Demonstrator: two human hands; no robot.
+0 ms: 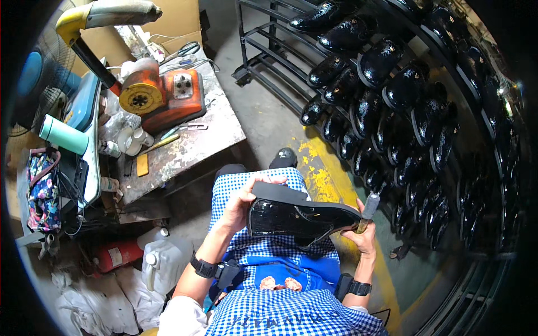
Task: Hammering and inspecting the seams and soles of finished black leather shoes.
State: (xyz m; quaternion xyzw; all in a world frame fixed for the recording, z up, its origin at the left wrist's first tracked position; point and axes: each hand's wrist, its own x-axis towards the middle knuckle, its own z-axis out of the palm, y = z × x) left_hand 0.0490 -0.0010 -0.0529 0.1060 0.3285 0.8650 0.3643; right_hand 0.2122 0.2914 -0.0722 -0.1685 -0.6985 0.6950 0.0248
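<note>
Over my lap a glossy black shoe (286, 221) lies sideways, its sole turned up and its toe to the right. At the heel end my left hand (240, 207) is closed round the heel and sole. My right hand (363, 238) is at the toe, its fingers closed round a short stick-like tool (370, 207) with a yellowish handle and a grey end pointing up. The thumb side of that hand touches the toe. Which kind of tool it is I cannot make out. A blue checked apron (269, 305) covers my lap under the shoe.
On the right, a rack (269, 61) carries rows of glossy black shoes (367, 112). To the left, a worn table (218, 131) bears an orange machine (185, 92), scissors (189, 49) and a yellow block (142, 164). A white jug (162, 257) stands low at left.
</note>
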